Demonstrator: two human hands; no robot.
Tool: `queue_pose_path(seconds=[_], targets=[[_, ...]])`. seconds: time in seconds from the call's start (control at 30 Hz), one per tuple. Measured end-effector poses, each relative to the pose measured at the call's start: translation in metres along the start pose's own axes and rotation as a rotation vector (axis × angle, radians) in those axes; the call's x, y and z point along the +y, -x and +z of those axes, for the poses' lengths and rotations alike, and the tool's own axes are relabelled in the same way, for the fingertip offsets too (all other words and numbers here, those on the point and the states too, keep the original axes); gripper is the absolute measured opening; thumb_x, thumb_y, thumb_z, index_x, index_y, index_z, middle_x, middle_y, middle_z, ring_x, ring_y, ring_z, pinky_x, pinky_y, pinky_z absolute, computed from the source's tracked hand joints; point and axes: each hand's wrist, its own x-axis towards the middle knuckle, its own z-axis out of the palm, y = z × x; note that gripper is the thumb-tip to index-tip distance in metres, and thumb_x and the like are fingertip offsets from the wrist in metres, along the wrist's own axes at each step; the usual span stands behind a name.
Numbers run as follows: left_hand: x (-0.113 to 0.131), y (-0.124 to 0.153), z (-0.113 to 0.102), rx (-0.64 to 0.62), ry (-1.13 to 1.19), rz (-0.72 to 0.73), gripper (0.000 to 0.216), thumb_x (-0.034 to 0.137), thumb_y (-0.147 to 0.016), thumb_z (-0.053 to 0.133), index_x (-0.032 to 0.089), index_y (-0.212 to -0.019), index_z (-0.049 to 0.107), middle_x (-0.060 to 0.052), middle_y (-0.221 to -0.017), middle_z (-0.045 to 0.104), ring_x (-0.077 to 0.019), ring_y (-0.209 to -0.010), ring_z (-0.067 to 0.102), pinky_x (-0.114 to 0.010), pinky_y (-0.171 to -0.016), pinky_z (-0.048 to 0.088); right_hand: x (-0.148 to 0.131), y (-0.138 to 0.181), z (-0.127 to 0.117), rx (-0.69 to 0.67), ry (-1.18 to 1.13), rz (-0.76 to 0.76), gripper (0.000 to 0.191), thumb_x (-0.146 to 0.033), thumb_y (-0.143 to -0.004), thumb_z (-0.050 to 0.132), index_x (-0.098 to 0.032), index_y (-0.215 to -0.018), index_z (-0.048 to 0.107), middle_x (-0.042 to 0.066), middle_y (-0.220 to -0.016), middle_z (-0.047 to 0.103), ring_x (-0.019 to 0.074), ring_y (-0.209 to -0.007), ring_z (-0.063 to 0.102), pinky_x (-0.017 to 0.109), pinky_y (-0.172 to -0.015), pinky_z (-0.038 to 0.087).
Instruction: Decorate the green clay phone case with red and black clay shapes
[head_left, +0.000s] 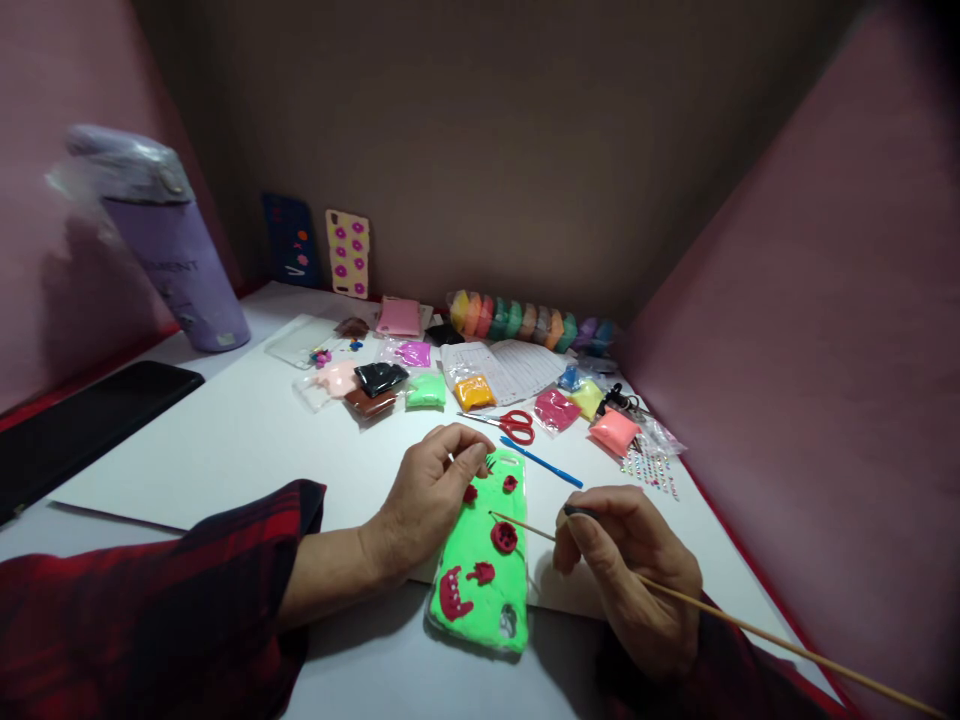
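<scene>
A phone case (480, 570) covered in bright green clay lies on the white table near me, with red clay shapes (504, 537) stuck on it. My left hand (435, 490) rests on the case's upper left edge, fingers curled against it, thumb by a small red piece. My right hand (626, 570) pinches a long thin wooden stick (750, 625). The stick's tip touches the case just above a round red shape.
Several small bags of coloured clay (427, 390), red scissors (517, 425), a blue tool (541, 463), a row of clay tubs (525, 318), rhinestone stickers (651, 468), decorated cases (348, 252) at the back wall, a purple tumbler (176, 250) and a dark phone (82, 420) at left.
</scene>
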Motion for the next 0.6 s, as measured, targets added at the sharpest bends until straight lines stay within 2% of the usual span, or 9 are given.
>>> queue_pose_path(seconds=[0.33,0.6], targets=[[0.0000,0.0005,0.0005,0.000,0.001,-0.007,0.019,0.033,-0.087,0.056,0.015,-0.083,0.062,-0.002,-0.074,0.057,-0.0130,-0.065,0.055,-0.024,-0.057,0.049,0.0020,-0.0007,0.0010,0.040,-0.019,-0.031,0.005,-0.023,-0.091,0.057,-0.020,-0.094,0.059,-0.002,-0.057,0.061,0.0117,-0.049,0.058,0.022,-0.045,0.047],[0.0014,-0.0001,0.0006,-0.009,-0.002,-0.008,0.020,0.033,-0.087,0.055,0.015,-0.084,0.061,-0.002,-0.075,0.056,-0.0129,-0.065,0.054,-0.024,-0.057,0.048,0.0012,-0.0009,0.0003,0.008,-0.004,0.000,0.006,-0.025,-0.090,0.057,-0.019,-0.092,0.059,-0.002,-0.057,0.062,0.0114,-0.049,0.059,0.022,-0.046,0.048]])
